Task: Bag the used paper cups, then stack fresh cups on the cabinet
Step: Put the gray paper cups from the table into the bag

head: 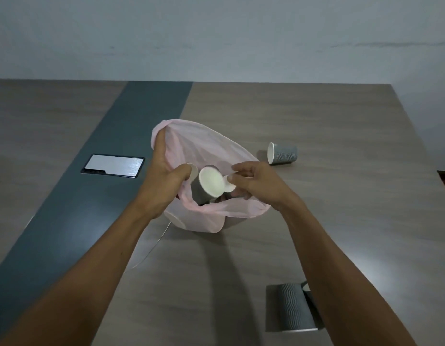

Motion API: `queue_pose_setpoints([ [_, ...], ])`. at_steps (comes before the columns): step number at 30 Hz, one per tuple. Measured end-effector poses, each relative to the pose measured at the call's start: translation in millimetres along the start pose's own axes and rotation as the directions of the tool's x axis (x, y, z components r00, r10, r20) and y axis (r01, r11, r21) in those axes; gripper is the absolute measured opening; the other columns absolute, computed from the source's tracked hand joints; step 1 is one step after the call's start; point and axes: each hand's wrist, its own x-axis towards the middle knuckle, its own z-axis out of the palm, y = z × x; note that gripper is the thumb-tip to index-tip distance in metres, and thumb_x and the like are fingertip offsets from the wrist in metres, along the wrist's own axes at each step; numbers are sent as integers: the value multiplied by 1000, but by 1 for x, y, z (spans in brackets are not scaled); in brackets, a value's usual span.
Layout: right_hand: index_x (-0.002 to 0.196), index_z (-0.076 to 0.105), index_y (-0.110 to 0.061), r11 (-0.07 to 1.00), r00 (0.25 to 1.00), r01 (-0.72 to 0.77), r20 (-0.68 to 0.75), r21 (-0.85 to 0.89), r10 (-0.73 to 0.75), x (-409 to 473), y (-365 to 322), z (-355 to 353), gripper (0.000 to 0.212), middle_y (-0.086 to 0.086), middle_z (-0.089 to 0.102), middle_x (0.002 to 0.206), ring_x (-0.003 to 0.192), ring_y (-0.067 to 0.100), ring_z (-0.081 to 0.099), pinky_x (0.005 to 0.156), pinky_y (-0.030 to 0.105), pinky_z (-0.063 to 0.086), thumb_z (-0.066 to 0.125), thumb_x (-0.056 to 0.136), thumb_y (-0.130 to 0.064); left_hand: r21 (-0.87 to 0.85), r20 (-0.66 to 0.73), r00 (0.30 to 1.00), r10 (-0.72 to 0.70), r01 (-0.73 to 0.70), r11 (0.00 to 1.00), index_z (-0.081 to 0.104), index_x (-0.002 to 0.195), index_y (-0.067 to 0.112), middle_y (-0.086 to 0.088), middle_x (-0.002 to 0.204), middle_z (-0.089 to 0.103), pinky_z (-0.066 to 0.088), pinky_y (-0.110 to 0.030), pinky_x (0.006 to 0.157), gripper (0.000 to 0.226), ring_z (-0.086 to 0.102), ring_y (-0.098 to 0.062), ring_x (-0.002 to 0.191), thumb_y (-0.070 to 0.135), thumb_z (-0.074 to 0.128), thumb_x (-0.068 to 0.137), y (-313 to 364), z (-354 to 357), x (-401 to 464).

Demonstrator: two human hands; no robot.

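Observation:
A thin pink plastic bag point(204, 146) stands open in the middle of the table. My left hand point(164, 176) grips its left rim and holds the mouth wide. Grey ribbed paper cups with white insides lie in the opening; the biggest one point(209, 186) tilts toward me. My right hand point(256, 183) hovers at the bag's right edge, fingertips pinching the rim of a cup point(229, 186) that is mostly hidden. One more grey cup point(282, 154) lies on its side to the right of the bag. A flattened grey cup point(288, 308) rests near the front edge, partly behind my right forearm.
The wood-look table point(341, 221) has a dark teal strip point(79, 208) running down its left part, with a shiny cover plate point(113, 165) set into it. A thin white string point(151, 248) trails from the bag toward me. A pale wall stands behind the table.

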Motion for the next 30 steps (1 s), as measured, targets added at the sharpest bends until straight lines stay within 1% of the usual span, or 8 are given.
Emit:
queue_pose_setpoints([
  [6, 98, 70, -7, 998, 812, 29, -580, -62, -59, 47, 13, -55, 26, 10, 72, 78, 58, 27, 65, 59, 38, 57, 48, 86, -15, -92, -81, 996, -28, 21, 996, 15, 156, 47, 8, 129, 46, 60, -33, 56, 92, 62, -19, 99, -7, 53, 91, -1, 1, 9],
  [9, 138, 59, -23, 883, 901, -143, -428, -447, -71, 93, 41, -85, 51, 16, 64, 121, 108, 37, 64, 96, 49, 54, 51, 89, -14, -96, -100, 995, -24, 14, 995, 15, 156, 48, 6, 134, 43, 62, -40, 60, 93, 61, -23, 102, -6, 54, 91, -2, 2, 16],
  [13, 156, 32, -40, 469, 985, -170, -155, -867, 71, 131, 72, -103, 69, 19, 16, 162, 145, 46, 27, 115, 53, 33, 61, 97, -19, -116, -84, 996, -6, -3, 993, 19, 153, 51, 20, 121, 45, 60, -35, 60, 94, 59, -21, 105, -9, 53, 90, -4, 3, 22],
  [20, 132, 60, -16, 169, 963, -180, -209, -969, -172, 149, 113, -121, 40, 15, 46, 136, 117, 40, 54, 100, 48, 46, 60, 93, -10, -103, -47, 999, 9, -14, 995, 24, 152, 55, 29, 127, 49, 60, -38, 82, 99, 56, -10, 118, 13, 58, 69, -12, -6, 28],
  [22, 121, 65, -9, 455, 891, -206, -359, -866, -280, 141, 107, -123, 29, 17, 43, 137, 106, 42, 60, 93, 47, 51, 63, 94, -17, -76, -48, 999, 9, -13, 997, 21, 154, 53, 22, 136, 45, 59, -40, 88, 99, 54, -9, 121, 15, 59, 70, -13, -8, 29],
  [25, 101, 66, -15, 964, 722, 72, -653, -257, -229, 108, 76, -116, 11, 17, 51, 126, 92, 27, 66, 85, 42, 55, 64, 92, -19, -63, -57, 998, 1, -5, 998, 21, 154, 52, 19, 139, 45, 58, -32, 80, 99, 57, -5, 116, 14, 56, 70, -12, -6, 31],
  [28, 85, 58, -15, 849, 797, 400, -589, 346, -135, 53, 32, -96, 5, 14, 60, 84, 72, 20, 65, 59, 36, 48, 56, 86, -12, -11, -43, 999, 5, -6, 1000, 21, 154, 51, 17, 134, 47, 56, -30, 74, 97, 57, -11, 113, 15, 55, 70, -6, -1, 34],
  [30, 84, 55, -10, 682, 913, 369, -383, 632, -139, 22, 12, -75, 6, 11, 56, 69, 63, 21, 63, 55, 30, 44, 51, 82, -6, 50, -14, 1000, 9, -8, 999, 21, 152, 53, 21, 125, 48, 60, -42, 81, 95, 58, -15, 111, 17, 56, 71, -2, 1, 36],
])
